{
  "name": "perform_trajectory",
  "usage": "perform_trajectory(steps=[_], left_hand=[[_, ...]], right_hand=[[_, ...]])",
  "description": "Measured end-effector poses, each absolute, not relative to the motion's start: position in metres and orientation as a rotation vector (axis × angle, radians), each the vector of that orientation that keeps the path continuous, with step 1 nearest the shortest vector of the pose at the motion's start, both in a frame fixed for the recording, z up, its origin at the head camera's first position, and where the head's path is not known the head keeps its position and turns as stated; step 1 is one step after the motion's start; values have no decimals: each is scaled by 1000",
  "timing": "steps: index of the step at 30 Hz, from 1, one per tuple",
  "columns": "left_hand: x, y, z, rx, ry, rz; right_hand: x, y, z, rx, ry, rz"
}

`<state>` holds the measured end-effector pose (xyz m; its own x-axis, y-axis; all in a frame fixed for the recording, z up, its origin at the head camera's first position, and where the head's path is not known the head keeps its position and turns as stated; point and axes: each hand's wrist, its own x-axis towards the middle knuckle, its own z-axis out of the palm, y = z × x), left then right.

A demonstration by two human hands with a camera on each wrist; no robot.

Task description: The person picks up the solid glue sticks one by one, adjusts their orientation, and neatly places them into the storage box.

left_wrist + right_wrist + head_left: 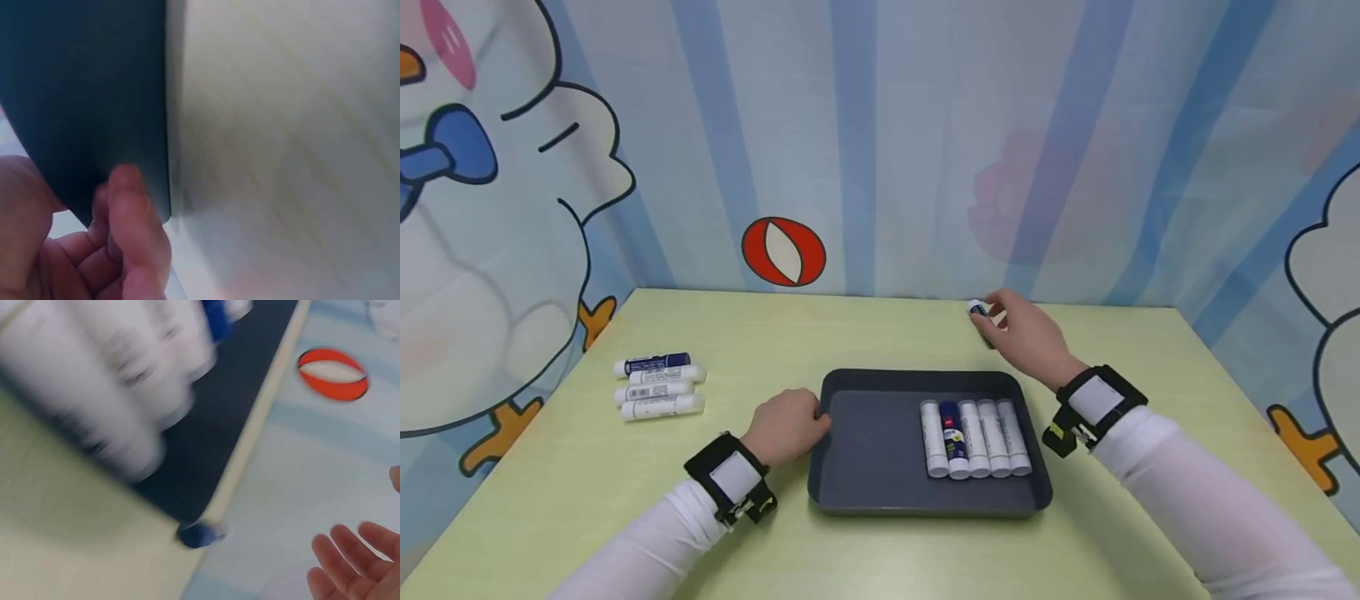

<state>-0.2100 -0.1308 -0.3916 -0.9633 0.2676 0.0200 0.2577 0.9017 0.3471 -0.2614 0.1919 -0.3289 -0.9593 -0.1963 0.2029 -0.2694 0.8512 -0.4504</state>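
My left hand (786, 425) grips the left wall of a dark grey tray (872, 500). In the left wrist view, fingers (137, 219) curl against the outside of that wall. My right hand (1030, 337) is at the far edge of the table, with thumb and fingers spread about a dark blue glue stick (977, 307) with a white end. The right wrist view shows the fingers apart, away from that blue glue stick (199, 534). Inside the tray's right half, several white glue sticks (933, 437) and a blue glue stick (953, 437) lie side by side.
On the table's left lie several more glue sticks: white ones (662, 407) and a blue one (658, 363). A printed curtain (910, 167) hangs right behind the pale yellow-green table (760, 325).
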Motion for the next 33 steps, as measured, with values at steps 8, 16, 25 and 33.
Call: perform_trajectory(steps=[8, 16, 25, 33], left_hand=[[-213, -132, -395, 410, 3041, 545], [-211, -131, -394, 394, 3035, 539], [-209, -132, -395, 394, 3018, 562], [-211, -133, -396, 402, 3032, 559]], right_hand=[[-294, 216, -353, 251, -2949, 683], [-317, 226, -367, 164, -2990, 603], [-331, 224, -383, 180, -3058, 551], [-340, 224, -399, 143, -3078, 506]])
